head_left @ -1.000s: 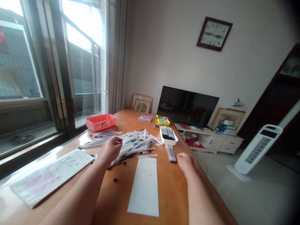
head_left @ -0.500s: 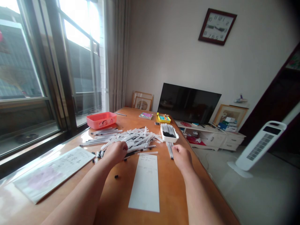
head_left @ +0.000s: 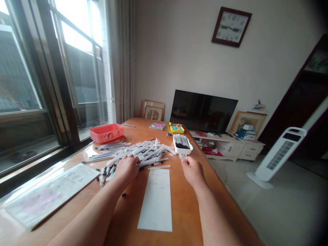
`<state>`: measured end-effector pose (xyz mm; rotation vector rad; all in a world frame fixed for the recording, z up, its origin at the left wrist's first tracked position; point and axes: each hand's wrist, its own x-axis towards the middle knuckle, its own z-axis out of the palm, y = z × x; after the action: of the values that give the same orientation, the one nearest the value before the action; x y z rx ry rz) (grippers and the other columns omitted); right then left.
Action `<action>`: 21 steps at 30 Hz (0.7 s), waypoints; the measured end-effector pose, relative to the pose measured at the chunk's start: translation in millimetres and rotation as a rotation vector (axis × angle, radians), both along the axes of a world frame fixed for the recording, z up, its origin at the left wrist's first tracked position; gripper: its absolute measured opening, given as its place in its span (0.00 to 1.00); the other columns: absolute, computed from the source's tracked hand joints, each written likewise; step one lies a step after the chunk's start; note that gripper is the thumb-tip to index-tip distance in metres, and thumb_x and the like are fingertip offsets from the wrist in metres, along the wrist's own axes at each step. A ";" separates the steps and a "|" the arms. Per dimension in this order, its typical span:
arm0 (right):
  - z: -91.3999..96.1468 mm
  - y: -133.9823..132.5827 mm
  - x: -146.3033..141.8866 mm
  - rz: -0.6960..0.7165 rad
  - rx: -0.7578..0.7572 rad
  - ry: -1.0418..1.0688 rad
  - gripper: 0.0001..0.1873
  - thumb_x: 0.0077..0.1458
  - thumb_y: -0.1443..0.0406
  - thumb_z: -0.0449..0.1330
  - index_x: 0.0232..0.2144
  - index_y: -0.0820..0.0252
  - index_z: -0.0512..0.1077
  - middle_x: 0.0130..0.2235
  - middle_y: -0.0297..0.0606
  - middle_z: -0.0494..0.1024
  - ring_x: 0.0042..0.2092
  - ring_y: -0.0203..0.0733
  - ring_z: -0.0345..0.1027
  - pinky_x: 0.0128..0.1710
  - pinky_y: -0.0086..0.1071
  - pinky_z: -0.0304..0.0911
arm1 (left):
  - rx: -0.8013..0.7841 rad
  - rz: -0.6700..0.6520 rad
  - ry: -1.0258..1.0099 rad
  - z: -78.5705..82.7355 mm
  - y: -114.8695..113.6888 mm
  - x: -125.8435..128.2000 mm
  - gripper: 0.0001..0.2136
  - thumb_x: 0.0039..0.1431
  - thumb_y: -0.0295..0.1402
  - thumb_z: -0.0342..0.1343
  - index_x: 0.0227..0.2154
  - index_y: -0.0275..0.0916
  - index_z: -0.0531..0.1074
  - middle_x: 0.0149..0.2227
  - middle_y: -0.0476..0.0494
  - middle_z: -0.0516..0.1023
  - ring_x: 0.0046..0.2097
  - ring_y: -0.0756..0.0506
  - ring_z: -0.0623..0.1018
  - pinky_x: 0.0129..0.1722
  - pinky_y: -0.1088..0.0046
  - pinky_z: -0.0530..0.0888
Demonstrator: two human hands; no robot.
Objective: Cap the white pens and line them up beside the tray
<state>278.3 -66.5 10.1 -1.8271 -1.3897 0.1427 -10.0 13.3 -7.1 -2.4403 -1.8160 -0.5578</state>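
Observation:
My left hand (head_left: 127,168) rests at the near edge of a loose pile of pens (head_left: 146,150) with whitish barrels and black parts. Its fingers curl down, hiding whatever they hold. Small black and clear pieces (head_left: 110,170), perhaps caps, lie beside its wrist. My right hand (head_left: 192,171) is closed over a few pens (head_left: 182,156) lying just in front of a white basket (head_left: 185,151); its fingertips are hidden. More pens (head_left: 181,140) fill that basket, black ends toward me. A long white paper (head_left: 155,201) with faint writing lies between my forearms.
A red plastic basket (head_left: 107,133) stands at the left of the wooden table. A booklet (head_left: 51,196) lies at the near left, and a small black piece (head_left: 124,195) by my left forearm. Farther back are a colourful book (head_left: 157,126) and a yellow box (head_left: 176,128).
My right hand has moved forward and left, covering most of the pens before the white basket. My left hand's fingers have spread slightly over the pile's edge. The view has shifted a little.

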 end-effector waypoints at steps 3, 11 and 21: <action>-1.1 -0.1 -1.4 0.015 0.012 0.001 0.13 0.58 0.60 0.54 0.25 0.56 0.74 0.24 0.33 0.75 0.28 0.39 0.66 0.28 0.29 0.51 | -0.008 0.006 -0.015 -0.8 1.3 1.0 0.10 0.57 0.31 0.51 0.32 0.43 0.78 0.38 0.39 0.78 0.44 0.38 0.73 0.40 0.65 0.66; -4.0 -2.3 -17.9 0.129 0.130 -0.038 0.13 0.60 0.62 0.53 0.34 0.57 0.76 0.33 0.37 0.79 0.35 0.42 0.70 0.35 0.31 0.62 | -0.016 -0.077 -0.115 16.3 -6.9 3.2 0.10 0.59 0.32 0.50 0.30 0.42 0.77 0.38 0.40 0.77 0.42 0.40 0.74 0.42 0.67 0.67; 6.7 -15.0 -45.0 0.414 0.041 -0.403 0.22 0.61 0.63 0.58 0.58 0.50 0.71 0.60 0.40 0.72 0.64 0.50 0.56 0.62 0.45 0.51 | -0.165 -0.402 -0.290 11.7 -18.6 12.1 0.06 0.57 0.31 0.52 0.33 0.42 0.75 0.36 0.45 0.78 0.37 0.45 0.76 0.36 0.71 0.68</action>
<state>233.3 -81.5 16.8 -1.5654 -2.0298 -0.0465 2.2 -5.3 4.6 -3.0003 -1.5047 -0.8569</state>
